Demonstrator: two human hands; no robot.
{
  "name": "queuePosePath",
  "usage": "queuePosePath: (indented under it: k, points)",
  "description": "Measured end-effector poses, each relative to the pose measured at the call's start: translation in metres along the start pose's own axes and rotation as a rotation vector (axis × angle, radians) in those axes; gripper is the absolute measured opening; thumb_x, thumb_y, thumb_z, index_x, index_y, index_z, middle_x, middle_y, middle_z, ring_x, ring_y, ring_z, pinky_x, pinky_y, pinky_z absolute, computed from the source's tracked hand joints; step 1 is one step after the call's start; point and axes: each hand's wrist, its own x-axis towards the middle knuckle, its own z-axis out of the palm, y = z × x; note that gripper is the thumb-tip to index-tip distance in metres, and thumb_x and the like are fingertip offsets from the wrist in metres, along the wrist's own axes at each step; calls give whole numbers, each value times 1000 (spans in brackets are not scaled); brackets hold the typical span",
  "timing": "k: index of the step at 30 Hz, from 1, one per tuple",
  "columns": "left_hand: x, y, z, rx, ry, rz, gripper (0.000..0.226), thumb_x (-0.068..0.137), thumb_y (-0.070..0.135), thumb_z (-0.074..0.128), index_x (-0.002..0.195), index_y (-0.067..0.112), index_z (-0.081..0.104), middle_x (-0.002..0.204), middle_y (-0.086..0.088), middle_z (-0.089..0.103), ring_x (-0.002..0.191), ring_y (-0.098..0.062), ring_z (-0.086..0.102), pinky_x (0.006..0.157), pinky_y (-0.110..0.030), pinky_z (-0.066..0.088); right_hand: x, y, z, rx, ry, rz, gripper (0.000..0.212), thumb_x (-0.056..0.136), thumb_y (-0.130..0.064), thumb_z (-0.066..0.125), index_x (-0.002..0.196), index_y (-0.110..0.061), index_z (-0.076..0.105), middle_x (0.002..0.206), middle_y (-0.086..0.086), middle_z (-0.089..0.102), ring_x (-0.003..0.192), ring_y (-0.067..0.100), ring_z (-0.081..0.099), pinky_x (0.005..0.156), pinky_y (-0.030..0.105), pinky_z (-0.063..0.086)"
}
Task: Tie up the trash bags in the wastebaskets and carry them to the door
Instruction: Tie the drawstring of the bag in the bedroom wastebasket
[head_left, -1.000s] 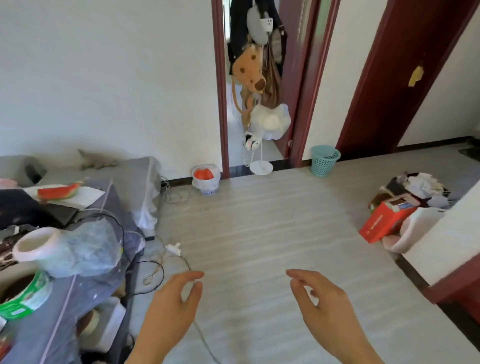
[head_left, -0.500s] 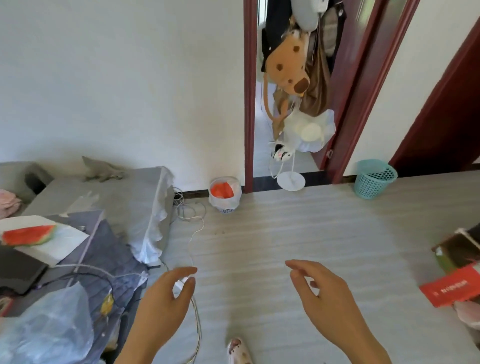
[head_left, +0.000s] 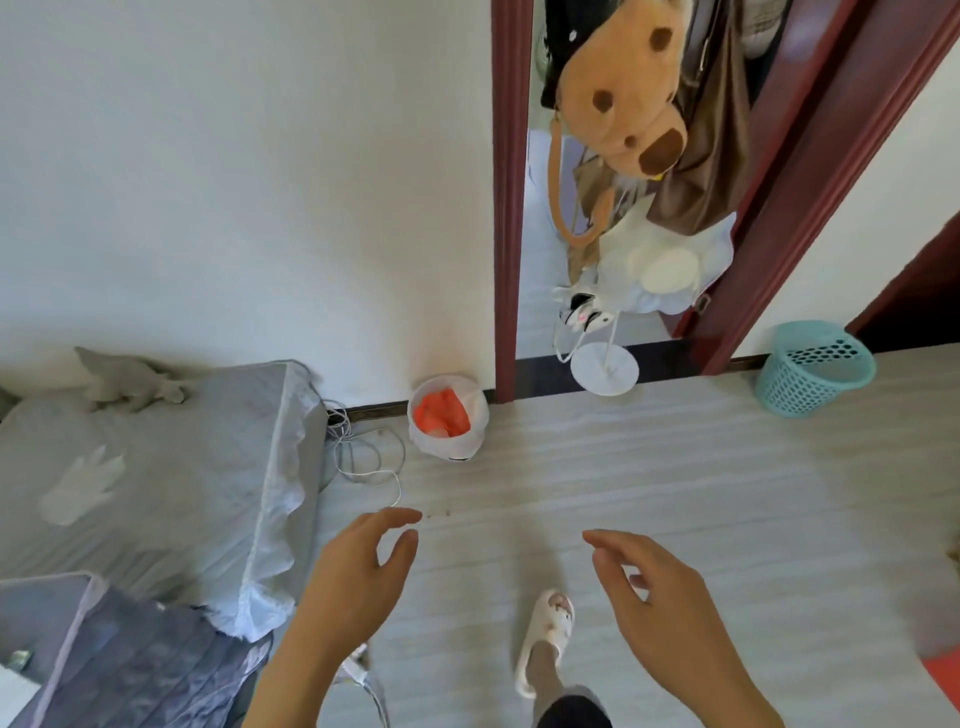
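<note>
Pale floorboards (head_left: 675, 493) run to a white wall and a red-framed doorway (head_left: 506, 208). At the foot of that wall, just left of the door frame, stands a small wastebasket (head_left: 449, 415) lined with a white trash bag (head_left: 475, 413), orange waste showing inside; its mouth looks untied. A teal basket (head_left: 813, 366) sits right of the doorway, seemingly with no bag, though its inside is hard to read. Left hand (head_left: 358, 577) and right hand (head_left: 670, 608) hover apart over the floor, each grip loosely open and empty. Judging by this, nothing is tied or carried yet.
</note>
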Motion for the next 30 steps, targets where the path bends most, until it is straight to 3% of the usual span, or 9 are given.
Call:
queuePosePath:
  k: [5, 9, 16, 20, 25, 30]
  points:
    - [133, -11, 17, 64, -12, -99, 25, 98, 33, 52, 121, 37, 60, 118, 17, 59, 93, 5, 50, 84, -17, 36, 152, 4, 9, -100, -141, 12, 27, 99, -46, 44, 122, -46, 58, 120, -32, 56, 110, -8, 54, 99, 17, 45]
    - [214, -22, 32, 78, -56, -208, 24, 98, 36, 51, 120, 40, 59, 120, 19, 59, 98, 2, 51, 85, -19, 37, 260, 3, 16, -195, -286, -1, 30, 100, -47, 41, 125, -44, 57, 123, -31, 55, 115, -5, 52, 101, 18, 43]
    - [361, -64, 62, 171, -137, -253, 26, 98, 37, 49, 121, 39, 59, 121, 18, 60, 112, -7, 58, 92, -24, 44, 413, 20, 65, -290, -404, -12, 31, 100, -45, 41, 127, -41, 57, 120, -31, 54, 111, -6, 51, 91, 9, 36]
    - [446, -135, 121, 235, -271, -277, 27, 96, 40, 47, 120, 41, 58, 121, 15, 62, 113, -9, 57, 95, -31, 47, 487, 69, 131, -306, -472, 61, 32, 100, -42, 41, 128, -39, 57, 124, -24, 58, 112, -1, 54, 96, 16, 43]
    - [551, -252, 208, 351, -439, -314, 42, 94, 43, 46, 136, 38, 45, 139, 8, 49, 126, -16, 50, 101, -34, 44, 572, 171, 255, -266, -534, 298, 37, 95, -50, 46, 130, -38, 52, 130, -17, 59, 109, 3, 59, 98, 25, 47]
    - [655, -364, 276, 380, -264, -250, 57, 92, 34, 56, 145, 25, 38, 148, -7, 40, 132, -28, 45, 101, -42, 46, 650, 263, 389, -205, -484, 457, 69, 91, -63, 44, 148, -25, 32, 149, -2, 45, 129, 15, 50, 106, 32, 41]
